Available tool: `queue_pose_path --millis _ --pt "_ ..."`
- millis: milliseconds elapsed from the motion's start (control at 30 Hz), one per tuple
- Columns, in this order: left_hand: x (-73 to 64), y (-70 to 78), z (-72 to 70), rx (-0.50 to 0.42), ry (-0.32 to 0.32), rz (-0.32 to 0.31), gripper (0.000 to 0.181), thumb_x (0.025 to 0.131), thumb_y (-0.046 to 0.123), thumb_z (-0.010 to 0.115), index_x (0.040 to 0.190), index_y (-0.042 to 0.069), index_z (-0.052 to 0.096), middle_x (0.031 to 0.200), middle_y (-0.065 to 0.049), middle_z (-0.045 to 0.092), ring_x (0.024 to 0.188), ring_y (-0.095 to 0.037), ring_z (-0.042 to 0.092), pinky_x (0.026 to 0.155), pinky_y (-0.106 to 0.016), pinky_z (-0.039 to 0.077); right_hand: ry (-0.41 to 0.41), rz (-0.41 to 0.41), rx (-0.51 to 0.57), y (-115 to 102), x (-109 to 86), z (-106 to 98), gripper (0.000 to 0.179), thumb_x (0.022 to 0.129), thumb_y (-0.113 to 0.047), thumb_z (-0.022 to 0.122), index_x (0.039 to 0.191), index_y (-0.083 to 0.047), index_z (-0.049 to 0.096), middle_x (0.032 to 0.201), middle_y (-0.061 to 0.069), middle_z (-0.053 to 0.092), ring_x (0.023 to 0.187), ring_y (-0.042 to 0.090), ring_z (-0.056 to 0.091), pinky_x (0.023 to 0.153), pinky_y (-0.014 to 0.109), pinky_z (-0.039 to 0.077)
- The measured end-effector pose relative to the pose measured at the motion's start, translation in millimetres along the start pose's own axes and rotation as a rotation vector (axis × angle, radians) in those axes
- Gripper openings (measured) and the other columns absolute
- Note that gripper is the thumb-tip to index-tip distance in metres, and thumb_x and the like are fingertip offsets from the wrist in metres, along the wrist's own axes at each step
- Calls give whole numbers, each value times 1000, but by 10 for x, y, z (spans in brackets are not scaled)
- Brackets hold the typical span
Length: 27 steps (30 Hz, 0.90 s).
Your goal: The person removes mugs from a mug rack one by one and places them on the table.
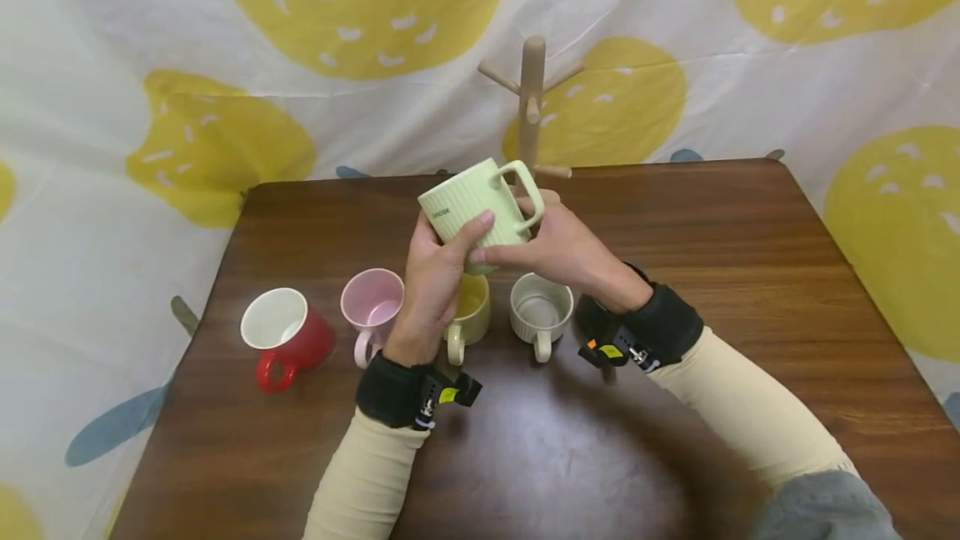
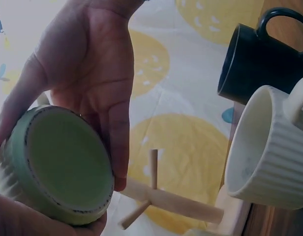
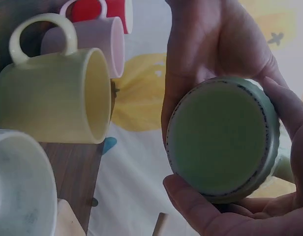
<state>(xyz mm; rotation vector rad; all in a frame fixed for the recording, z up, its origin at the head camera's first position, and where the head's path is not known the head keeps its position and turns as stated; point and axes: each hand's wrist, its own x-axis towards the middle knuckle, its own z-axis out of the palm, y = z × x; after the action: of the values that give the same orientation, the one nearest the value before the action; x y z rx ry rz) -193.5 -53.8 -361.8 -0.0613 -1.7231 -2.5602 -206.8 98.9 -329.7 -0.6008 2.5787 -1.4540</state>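
A pale green ribbed mug (image 1: 480, 211) is held up in both hands, tilted, above the row of mugs. My left hand (image 1: 433, 286) grips its side, the thumb across the ribbed wall. On the other side my right hand (image 1: 573, 248) holds the mug by the handle side, its thumb along the lower wall. In both wrist views the flat base of the green mug (image 2: 68, 160) faces the camera; the base (image 3: 218, 137) has a dark speckled ring round its edge. Directly beneath the hands stand a yellow mug (image 1: 471, 315) and a whitish ribbed mug (image 1: 538, 315).
A wooden mug tree (image 1: 531, 90) with bare pegs stands at the table's back. A red mug (image 1: 307, 336) and a pink mug (image 1: 372, 298) are on the left. The black mug (image 2: 269, 61) is mostly behind my right wrist in the head view. A patterned cloth (image 1: 375, 123) hangs behind.
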Motion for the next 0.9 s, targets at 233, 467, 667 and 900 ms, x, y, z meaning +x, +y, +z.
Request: queue_pose_path --millis 233,467,667,900 --pt "-26 -19 -2 21 -30 -7 53 82 12 70 128 7 44 112 -10 58 98 -21 61 76 -24 55 -12 114 -41 -3 -181 -143 65 70 -55 74 120 -16 60 102 6 67 87 16 64 78 35 51" --pt "-56 -24 0 128 -64 -37 59 79 19 75 129 11 44 117 -13 58 101 -24 61 81 -33 57 132 161 60 -152 -392 -446 50 80 -52 65 113 -14 64 96 8 67 80 20 62 73 32 53" --pt "-76 -73 33 172 -105 -46 62 77 20 76 130 14 43 119 -11 58 102 -22 60 85 -36 55 115 149 281 -205 -440 -517 39 91 -32 60 114 -1 62 95 5 66 74 19 62 68 24 56" --pt "-68 -126 55 190 -108 -27 63 77 16 76 130 11 43 117 -13 59 100 -23 61 82 -34 55 37 153 481 -173 -429 -505 35 94 -21 57 108 11 60 88 7 65 73 19 63 61 26 59"
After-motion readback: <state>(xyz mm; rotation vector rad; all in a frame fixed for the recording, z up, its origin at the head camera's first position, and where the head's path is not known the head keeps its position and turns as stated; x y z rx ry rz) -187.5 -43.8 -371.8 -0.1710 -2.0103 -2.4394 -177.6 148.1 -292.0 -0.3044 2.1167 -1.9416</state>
